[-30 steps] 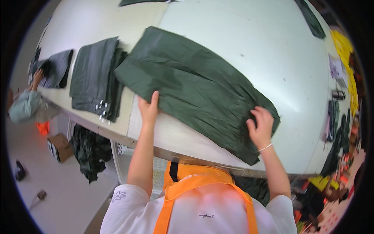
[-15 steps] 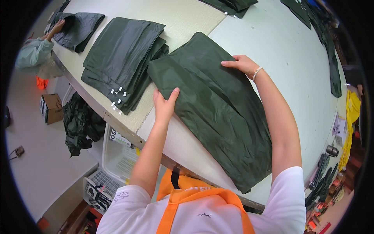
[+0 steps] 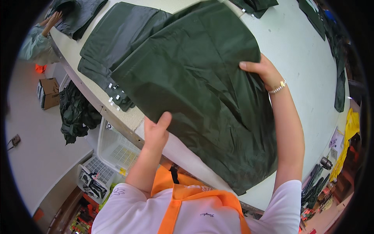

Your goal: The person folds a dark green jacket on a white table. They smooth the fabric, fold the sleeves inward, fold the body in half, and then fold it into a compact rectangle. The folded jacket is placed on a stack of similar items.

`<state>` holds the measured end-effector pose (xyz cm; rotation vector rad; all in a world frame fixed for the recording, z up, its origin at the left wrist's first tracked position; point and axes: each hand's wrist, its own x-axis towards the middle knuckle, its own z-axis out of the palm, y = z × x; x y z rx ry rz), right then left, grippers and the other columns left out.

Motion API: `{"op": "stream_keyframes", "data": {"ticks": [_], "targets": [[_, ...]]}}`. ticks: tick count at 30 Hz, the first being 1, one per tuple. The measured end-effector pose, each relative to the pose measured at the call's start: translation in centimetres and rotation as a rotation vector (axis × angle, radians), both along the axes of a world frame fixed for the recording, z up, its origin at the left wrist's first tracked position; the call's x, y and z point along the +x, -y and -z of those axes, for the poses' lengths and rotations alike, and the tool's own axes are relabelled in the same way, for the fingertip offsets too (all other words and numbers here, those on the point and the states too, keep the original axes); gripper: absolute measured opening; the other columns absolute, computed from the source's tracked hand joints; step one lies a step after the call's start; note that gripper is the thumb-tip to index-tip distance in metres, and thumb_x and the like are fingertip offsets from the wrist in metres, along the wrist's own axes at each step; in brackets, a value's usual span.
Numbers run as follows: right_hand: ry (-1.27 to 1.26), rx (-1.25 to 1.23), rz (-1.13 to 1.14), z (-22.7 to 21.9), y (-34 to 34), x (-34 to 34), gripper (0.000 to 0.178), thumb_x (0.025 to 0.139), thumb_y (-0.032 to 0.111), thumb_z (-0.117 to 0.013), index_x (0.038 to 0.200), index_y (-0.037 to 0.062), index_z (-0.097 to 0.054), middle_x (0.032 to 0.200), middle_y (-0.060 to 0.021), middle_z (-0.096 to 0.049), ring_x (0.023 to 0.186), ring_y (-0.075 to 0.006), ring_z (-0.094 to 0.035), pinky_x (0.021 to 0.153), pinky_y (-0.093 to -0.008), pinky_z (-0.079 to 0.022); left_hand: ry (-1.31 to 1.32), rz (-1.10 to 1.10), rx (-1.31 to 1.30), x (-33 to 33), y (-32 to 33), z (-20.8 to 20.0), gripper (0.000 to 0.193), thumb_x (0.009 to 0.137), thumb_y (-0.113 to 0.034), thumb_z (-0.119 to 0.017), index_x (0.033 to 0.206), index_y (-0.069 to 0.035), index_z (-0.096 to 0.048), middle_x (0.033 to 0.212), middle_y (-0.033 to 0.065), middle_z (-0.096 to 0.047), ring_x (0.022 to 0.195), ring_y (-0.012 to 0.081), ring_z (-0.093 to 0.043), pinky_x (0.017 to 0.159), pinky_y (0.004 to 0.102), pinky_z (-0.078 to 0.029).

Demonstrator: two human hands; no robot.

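A wide piece of dark green, slightly shiny fabric [image 3: 202, 89], maybe a garment part, is lifted at its far end above the table. My left hand [image 3: 156, 130] grips its left edge, thumb on top and fingers hidden beneath. On the opposite edge my right hand [image 3: 260, 73] is closed the same way, a beaded bracelet at the wrist. The cloth's near end droops toward the table's front edge. Behind its left side lies a stack of folded dark green pieces [image 3: 117, 35] with small white tags, partly covered by the held fabric.
The table [image 3: 300, 89] is white, with a cream part at left. Beside it are a white plastic basket [image 3: 117, 144], a heap of dark cloth [image 3: 76, 113] and a cardboard box [image 3: 48, 93]. At far left, another person's hands [image 3: 53, 20] handle dark cloth. Yellow cloth [image 3: 346, 136] hangs at right.
Both hands have raised the fabric's far end off the table and spread it wider. My left hand has moved left and nearer; my right has shifted right. The cloth now covers part of the stack.
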<state>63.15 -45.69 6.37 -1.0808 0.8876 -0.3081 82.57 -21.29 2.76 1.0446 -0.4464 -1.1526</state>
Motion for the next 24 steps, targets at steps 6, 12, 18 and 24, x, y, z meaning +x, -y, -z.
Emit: {"op": "stream_keyframes", "data": {"ticks": [6, 12, 18, 24], "targets": [[-0.418, -0.135, -0.194, 6.0, 1.3, 0.4, 0.053, 0.081, 0.032, -0.07, 0.121, 0.0004, -0.053, 0.105, -0.0145, -0.064, 0.096, -0.02, -0.06, 0.088, -0.0333, -0.047, 0.064, -0.095, 0.135, -4.1, -2.4, 6.2, 0.073, 0.09, -0.012, -0.055, 0.148, -0.009, -0.011, 0.151, 0.0087, -0.023, 0.135, 0.022, -0.029, 0.111, 0.0354, -0.02], [-0.451, -0.184, -0.279, 4.7, 1.2, -1.8, 0.065, 0.084, 0.015, -0.065, 0.142, 0.0091, -0.037, 0.111, -0.0123, -0.062, 0.1, -0.0154, -0.059, 0.095, -0.032, -0.044, 0.177, -0.089, 0.221, -4.7, -3.7, 5.8, 0.067, 0.091, -0.002, -0.048, 0.147, -0.004, -0.011, 0.151, 0.0102, -0.023, 0.132, 0.0179, -0.034, 0.109, 0.0291, -0.022], [-0.252, -0.39, -0.416, 5.0, 0.4, -1.9, 0.057, 0.08, -0.002, -0.059, 0.133, 0.0162, -0.052, 0.126, -0.0068, -0.057, 0.108, -0.015, -0.055, 0.096, -0.0283, -0.044, 0.063, 0.143, 0.261, -2.4, -1.9, 5.9, 0.052, 0.09, -0.004, -0.05, 0.14, 0.002, -0.035, 0.145, 0.0118, -0.037, 0.133, 0.0193, -0.034, 0.108, 0.029, -0.025], [-0.611, -0.77, -0.489, -4.9, -1.6, -2.7, 0.028, 0.075, 0.004, -0.064, 0.103, 0.005, -0.066, 0.114, -0.0084, -0.062, 0.101, -0.0179, -0.058, 0.092, -0.0265, -0.044, -0.138, 0.264, 0.225, -2.3, -3.0, -4.1, 0.058, 0.087, -0.005, -0.054, 0.139, 0.007, -0.032, 0.144, 0.0145, -0.037, 0.134, 0.0187, -0.034, 0.108, 0.0291, -0.026]]}}
